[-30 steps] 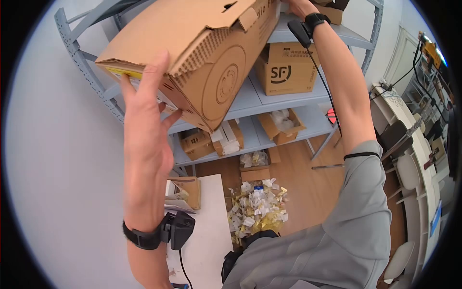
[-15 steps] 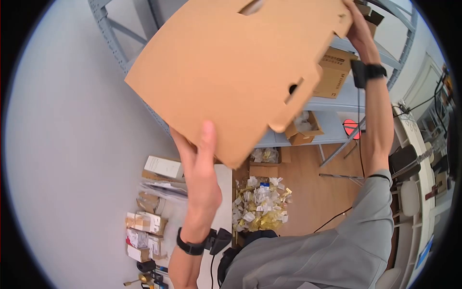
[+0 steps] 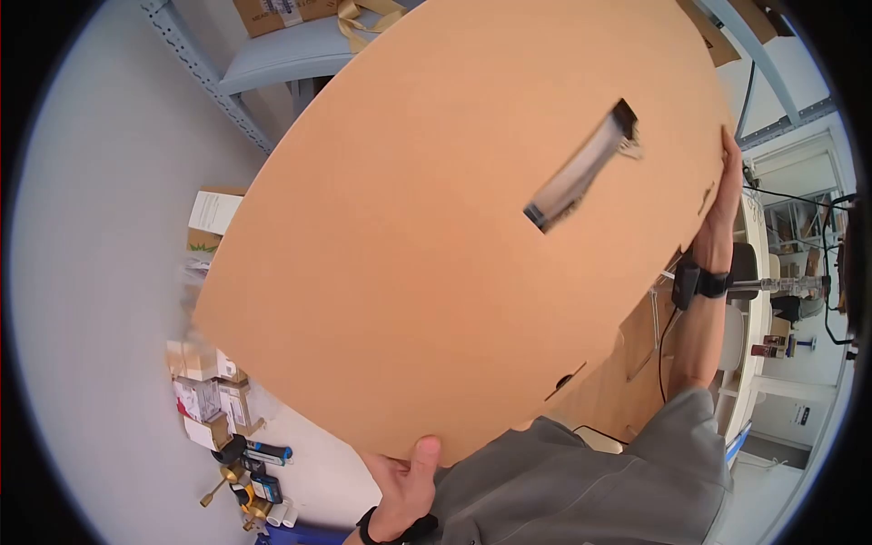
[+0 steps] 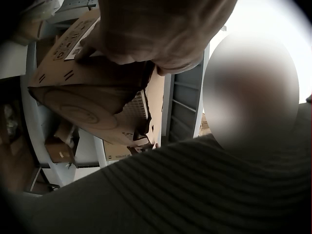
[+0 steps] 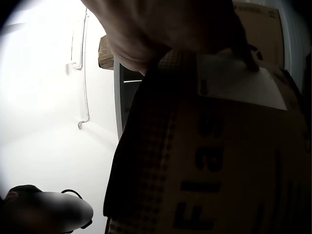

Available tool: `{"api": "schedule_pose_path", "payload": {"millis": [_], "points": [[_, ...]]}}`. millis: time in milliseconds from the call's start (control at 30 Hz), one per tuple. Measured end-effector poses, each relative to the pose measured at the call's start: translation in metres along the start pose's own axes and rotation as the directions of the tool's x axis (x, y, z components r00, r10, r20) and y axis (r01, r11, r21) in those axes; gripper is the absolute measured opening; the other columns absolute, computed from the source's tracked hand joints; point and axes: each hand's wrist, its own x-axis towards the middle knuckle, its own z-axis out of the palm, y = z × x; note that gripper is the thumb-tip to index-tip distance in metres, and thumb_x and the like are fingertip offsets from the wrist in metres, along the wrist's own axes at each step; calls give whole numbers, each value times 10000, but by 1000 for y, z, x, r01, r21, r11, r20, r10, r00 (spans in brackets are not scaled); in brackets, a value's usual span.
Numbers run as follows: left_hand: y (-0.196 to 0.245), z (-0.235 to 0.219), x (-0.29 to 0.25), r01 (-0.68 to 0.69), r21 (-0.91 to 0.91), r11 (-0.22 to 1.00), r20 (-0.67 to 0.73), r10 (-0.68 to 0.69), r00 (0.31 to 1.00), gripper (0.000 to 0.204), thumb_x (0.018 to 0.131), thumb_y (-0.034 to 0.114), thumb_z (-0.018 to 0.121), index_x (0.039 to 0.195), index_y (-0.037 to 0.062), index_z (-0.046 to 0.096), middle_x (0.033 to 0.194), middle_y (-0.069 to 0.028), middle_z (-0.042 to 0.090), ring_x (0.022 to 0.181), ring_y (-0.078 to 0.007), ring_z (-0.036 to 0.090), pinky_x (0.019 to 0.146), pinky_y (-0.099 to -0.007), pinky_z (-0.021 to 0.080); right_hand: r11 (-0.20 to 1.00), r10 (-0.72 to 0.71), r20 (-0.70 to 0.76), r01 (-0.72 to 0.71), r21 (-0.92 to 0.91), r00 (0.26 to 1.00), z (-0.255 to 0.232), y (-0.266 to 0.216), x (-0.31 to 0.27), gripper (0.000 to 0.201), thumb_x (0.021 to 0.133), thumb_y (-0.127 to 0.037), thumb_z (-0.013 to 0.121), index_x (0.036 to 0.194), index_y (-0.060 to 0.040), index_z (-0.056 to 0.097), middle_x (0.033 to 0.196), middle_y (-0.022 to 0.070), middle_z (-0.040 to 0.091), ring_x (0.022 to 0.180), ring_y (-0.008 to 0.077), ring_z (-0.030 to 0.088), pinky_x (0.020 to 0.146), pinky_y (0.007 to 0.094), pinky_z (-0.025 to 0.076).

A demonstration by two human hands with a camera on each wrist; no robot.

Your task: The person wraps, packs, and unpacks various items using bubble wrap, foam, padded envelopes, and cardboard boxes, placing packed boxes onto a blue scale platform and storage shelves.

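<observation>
A large cardboard box [image 3: 381,245] fills the middle of the head view, tilted, with its broad plain face and a long handle slot towards me. My left hand [image 3: 406,486] grips its near lower corner, the thumb lying on the broad face. At the right end, my right hand [image 3: 722,195] holds the box's edge, partly hidden behind it. The left wrist view shows the left hand's fingers [image 4: 87,48] against a side with a printed round pattern. In the right wrist view, the right hand's fingers [image 5: 243,56] lie by a white label [image 5: 239,80] above large printed letters.
Grey metal shelving [image 3: 300,59] stands behind the box, with another carton [image 3: 282,14] on it. On the white table [image 3: 313,463] at left are several small boxes [image 3: 204,400] and tools [image 3: 259,481]. A long desk [image 3: 749,309] runs along the right.
Both hands have brought the box away from the shelving and down towards my body. It has turned so its broad face is towards the head camera, covering the lower shelves and floor pile.
</observation>
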Motion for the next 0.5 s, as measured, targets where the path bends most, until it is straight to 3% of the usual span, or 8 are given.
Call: {"api": "schedule_pose_path", "payload": {"millis": [67,133,267,333,367,433,467,500], "points": [[9,11,25,51,15,999,-48,-51,998,730,1024,169,677,1537,-7,188,1456,-167,452,1286,-225,508,1097,-375,404,1000,0,30,0,4,1000,16,12,30,482,1041,-375,620,1342,1,595,1216,103,720,1041,178,734,877,299,616],[19,29,52,80,60,995,-129,-72,989,706,1033,301,669,1530,-25,288,1448,-143,468,1329,-209,461,1139,-394,339,1000,27,124,-26,-10,992,16,19,75,472,1046,-375,616,1347,-11,592,1210,87,719,1048,167,724,889,305,603],[23,72,104,-22,2,1000,-168,22,986,732,1048,198,642,1598,-7,205,1526,-161,406,1405,-233,411,1184,-405,300,998,-25,150,33,-54,988,30,36,162,465,1047,-379,614,1366,-43,585,1206,61,720,1049,153,708,898,315,579],[24,92,131,-131,4,991,-75,131,989,846,1043,128,635,1654,26,60,1602,-175,304,1471,-259,340,1216,-409,264,986,-12,82,25,-164,997,59,38,177,459,1052,-378,608,1376,-54,580,1226,44,707,1087,157,686,954,333,549],[24,101,140,-138,8,990,-82,138,987,846,1043,128,635,1654,26,60,1602,-175,304,1471,-259,340,1216,-409,264,987,-8,148,32,-159,989,57,45,191,454,1075,-400,562,1392,-75,572,1321,53,660,1183,157,636,1031,376,504],[25,118,155,-121,-57,991,-15,121,993,1096,1005,150,694,1634,33,-196,1684,-205,98,1544,-316,229,1221,-486,274,980,-24,131,49,-193,991,77,50,170,462,1086,-416,534,1415,-93,559,1369,61,629,1232,167,604,1060,397,478],[26,124,159,-127,-53,990,-19,126,992,1096,1005,150,694,1634,33,-196,1684,-205,98,1544,-316,229,1221,-486,274,970,-36,100,59,-237,994,84,51,162,470,1097,-432,507,1438,-111,546,1417,69,597,1281,176,572,1089,417,452],[27,130,162,-116,-99,988,3,116,993,1123,1005,170,702,1626,31,-223,1696,-216,50,1568,-334,167,1227,-516,264,977,-7,221,54,-206,975,63,63,176,531,1102,-472,483,1518,-142,491,1477,72,562,1304,206,554,1108,453,430]]}}
